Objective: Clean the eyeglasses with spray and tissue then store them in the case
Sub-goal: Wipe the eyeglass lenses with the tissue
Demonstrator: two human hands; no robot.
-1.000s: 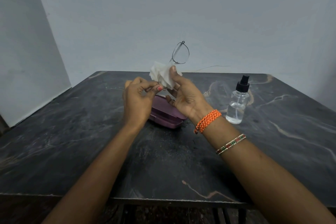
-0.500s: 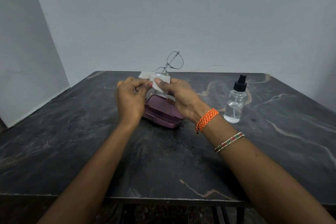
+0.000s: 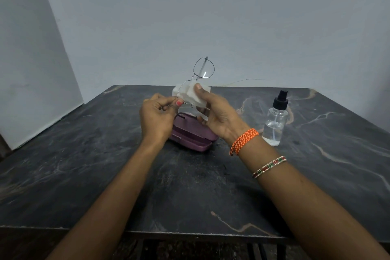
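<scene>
While the dark marbled worktop (image 3: pixel 105 164) carries only the case and the bottle, both hands work above it near its far middle. The purple case (image 3: pixel 191 141) lies open on the worktop just under the hands, and the spray bottle (image 3: pixel 274 124) stands upright to the right of it, apart from the right wrist. The right hand (image 3: pixel 219 116) holds the white tissue (image 3: pixel 193 95), its thumb pressing the tissue onto the lower lens; the fingers behind seem to back it from the other side, though they are mostly hidden. The left hand (image 3: pixel 157 116) has its fingers pinched together on the frame's edge beside that lens. The eyeglasses (image 3: pixel 202 69) tilt up and away, 1 lens wrapped in tissue, the other bare above it.

The step in hand looks like wiping, with 1 of the 2 lenses under the tissue. Next, I judge, the tissue must shift to the upper lens while the left pinch steadies the thin frame; then the temples need folding before the glasses go down into the open case.
</scene>
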